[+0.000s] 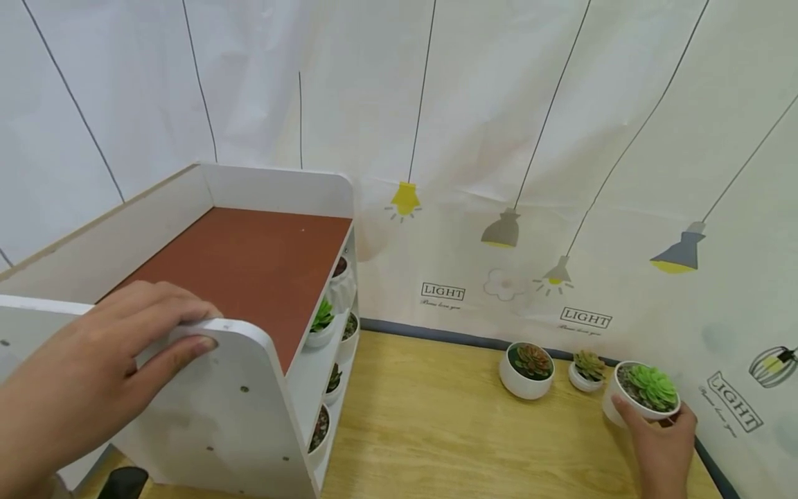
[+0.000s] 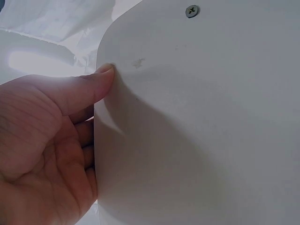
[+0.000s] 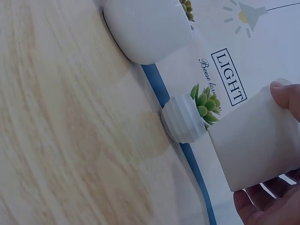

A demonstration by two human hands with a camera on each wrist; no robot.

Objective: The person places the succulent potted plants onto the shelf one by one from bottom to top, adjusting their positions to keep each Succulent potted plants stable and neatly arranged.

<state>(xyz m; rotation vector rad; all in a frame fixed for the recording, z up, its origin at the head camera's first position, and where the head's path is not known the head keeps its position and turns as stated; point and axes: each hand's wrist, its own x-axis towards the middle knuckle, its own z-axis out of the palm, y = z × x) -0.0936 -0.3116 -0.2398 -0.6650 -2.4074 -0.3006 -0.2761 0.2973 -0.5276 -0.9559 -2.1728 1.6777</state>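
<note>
My left hand (image 1: 118, 353) grips the top edge of the white shelf unit's side panel (image 1: 206, 402), thumb on the outer face and fingers over the far side. In the left wrist view the thumb presses flat on that panel (image 2: 197, 122). At the far right my right hand (image 1: 663, 443) holds a white potted succulent (image 1: 651, 388) with bright green leaves, thumb and fingers on opposite sides of the pot. The right wrist view shows this pot (image 3: 258, 140) held beside a small ribbed pot (image 3: 183, 119). Whether its base touches the table is unclear.
A small potted succulent (image 1: 587, 371) and a larger reddish one (image 1: 528, 369) stand along the back of the wooden table (image 1: 411, 423). Several potted plants, one with green leaves (image 1: 322, 315), sit on the unit's shelves below its brown top (image 1: 249, 256). A printed wall covering (image 1: 461, 229) rises behind.
</note>
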